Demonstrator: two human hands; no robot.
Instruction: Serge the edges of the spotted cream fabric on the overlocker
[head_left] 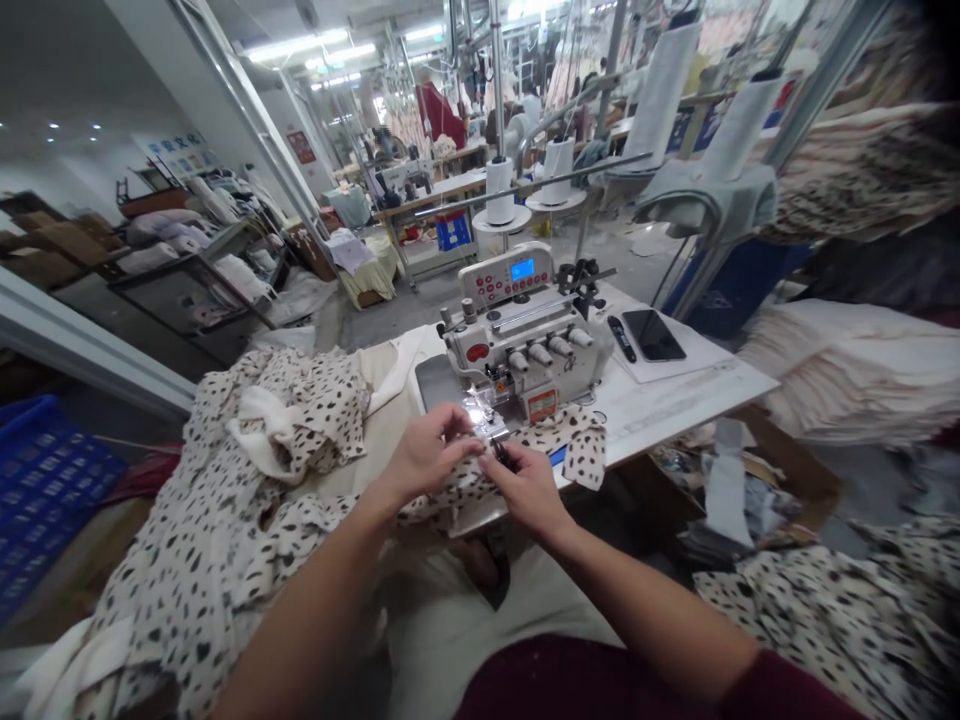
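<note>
Left hand [436,455] pinching one spotted cloth [469,482] at the sewing machine [525,350], right hand [531,490] curled shut round one dark thing [507,457]; one phone [654,335] right of it.

Large indoor workshop, tube lights [300,45] lit on ceiling at 11 o'clock, smaller ceiling lights [73,126] at 10. Pale pillar [236,120] between 10 and 11; blue lettering [178,150] on far wall at 10, red poster [301,147] at 11. Dark metal rack [199,290] loaded with bundles between 9 and 10. Grey floor [375,325], looks smooth. Long worktable [450,186] at 12, slanted metal post [832,90] at 2, white desk [675,412] at 3, far background blurry
</note>
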